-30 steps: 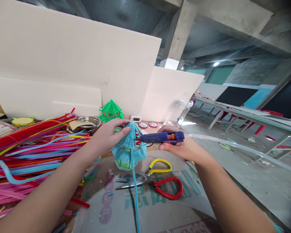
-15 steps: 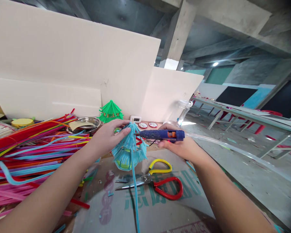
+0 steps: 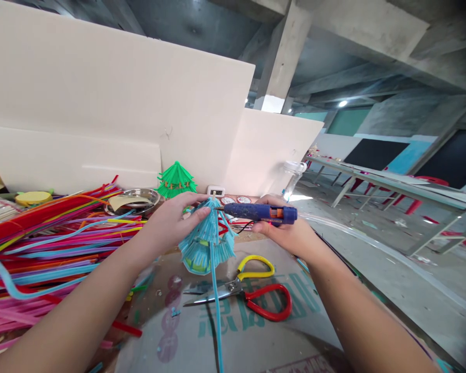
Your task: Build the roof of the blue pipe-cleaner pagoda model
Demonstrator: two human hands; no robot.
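Note:
My left hand (image 3: 182, 215) grips the upper left side of a light-blue cone-shaped tree (image 3: 205, 243) made of pipe cleaners. From the tree's upper part a long blue pipe cleaner (image 3: 216, 305) hangs down toward me. Closed around the handle of a dark-blue glue gun (image 3: 252, 212), my right hand (image 3: 281, 228) holds it level, its nozzle at the tree's top, just right of my left thumb. Scissors (image 3: 238, 287) with one yellow and one red handle lie partly spread on the board below, their blades passing under the hanging pipe cleaner.
Heaps of coloured pipe cleaners (image 3: 58, 254) cover the left side. Behind stand a metal bowl (image 3: 149, 199), a finished-looking green tree (image 3: 177, 178), a small white display (image 3: 216, 191) and a clear bottle (image 3: 292, 178). White panels (image 3: 112, 103) rise at the back.
The glue gun's nozzle has shifted slightly up toward the tree's tip, where a pale stick end now shows. Both hands keep their grip; the view has moved slightly.

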